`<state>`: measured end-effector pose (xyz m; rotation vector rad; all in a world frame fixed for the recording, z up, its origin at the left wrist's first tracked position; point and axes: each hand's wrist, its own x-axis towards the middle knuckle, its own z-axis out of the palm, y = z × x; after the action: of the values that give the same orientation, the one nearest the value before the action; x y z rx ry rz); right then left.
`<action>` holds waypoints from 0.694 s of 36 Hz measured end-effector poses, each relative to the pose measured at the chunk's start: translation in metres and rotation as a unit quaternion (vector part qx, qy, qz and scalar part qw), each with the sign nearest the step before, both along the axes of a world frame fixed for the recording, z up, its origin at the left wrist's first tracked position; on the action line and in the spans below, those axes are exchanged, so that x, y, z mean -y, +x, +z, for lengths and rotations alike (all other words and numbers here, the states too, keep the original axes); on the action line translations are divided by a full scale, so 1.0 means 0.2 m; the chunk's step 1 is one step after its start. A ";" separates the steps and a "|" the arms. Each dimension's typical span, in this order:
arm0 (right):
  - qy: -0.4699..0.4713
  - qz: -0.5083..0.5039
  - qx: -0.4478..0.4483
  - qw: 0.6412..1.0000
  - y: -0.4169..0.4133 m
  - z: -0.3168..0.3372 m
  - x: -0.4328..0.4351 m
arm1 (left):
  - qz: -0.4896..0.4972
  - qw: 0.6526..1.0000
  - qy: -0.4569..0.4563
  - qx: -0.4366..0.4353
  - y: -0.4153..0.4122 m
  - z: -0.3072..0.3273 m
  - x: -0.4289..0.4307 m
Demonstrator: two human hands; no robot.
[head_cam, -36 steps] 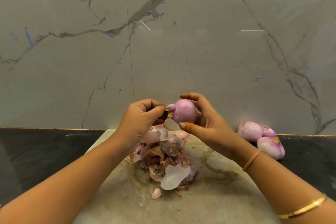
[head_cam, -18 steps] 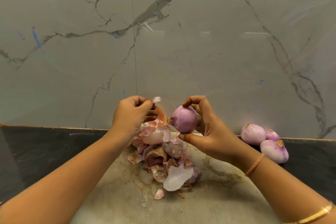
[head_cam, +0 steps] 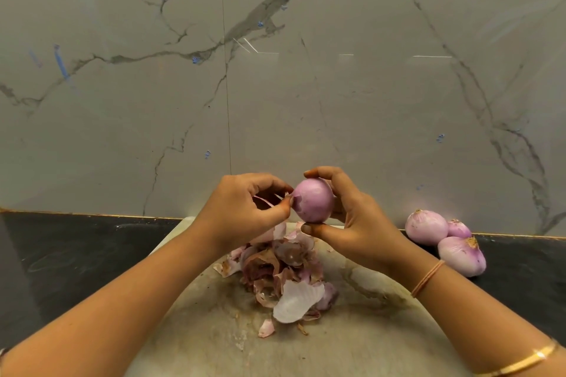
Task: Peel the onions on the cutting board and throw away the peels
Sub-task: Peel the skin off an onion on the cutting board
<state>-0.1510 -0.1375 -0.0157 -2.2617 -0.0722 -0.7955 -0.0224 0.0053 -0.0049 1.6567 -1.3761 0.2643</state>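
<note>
**Nearly bare: a last strip is picked from the onion**

Just above the far end of the board, the onion [head_cam: 314, 200] is held in the air. Most of its surface is smooth and pale purple, and only a ragged patch at its left end is seen to carry skin. It is gripped by the right hand [head_cam: 358, 223], with the fingers [head_cam: 324, 173] curled over the top and the thumb set beneath. In this way the untidy end is turned toward the other hand and kept steady against a pull. At that end a thin peel [head_cam: 266, 200] is pinched by the left hand [head_cam: 242, 211], whose fingers are drawn close together around it. The strip looks attached to the onion, though the join is too small to be sure of.

Directly below, a heap of peels [head_cam: 284, 272] is spread on the board [head_cam: 352, 340]. The work is judged to be done over the heap so that scraps drop in one place and can be gathered at once. Nothing of the heap has been thrown away yet, and no bin is in view.

To the right, off the board, three onions [head_cam: 425, 226] are laid together on the dark tabletop [head_cam: 76, 254], near the wall [head_cam: 275, 70]. They appear peeled and are probably set apart to be kept clear of the waste. A band [head_cam: 427, 278] and a bangle [head_cam: 520, 364] are worn on the right forearm.
</note>
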 end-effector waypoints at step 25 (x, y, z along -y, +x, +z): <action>-0.176 -0.052 0.024 0.983 0.00 0.00 0.02 | 0.039 0.984 0.003 -0.173 -0.01 0.02 0.03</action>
<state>-0.1508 -0.1410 -0.0151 -2.5953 -0.1257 -0.9545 -0.0253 -0.0008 -0.0013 1.6713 -1.0538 0.0131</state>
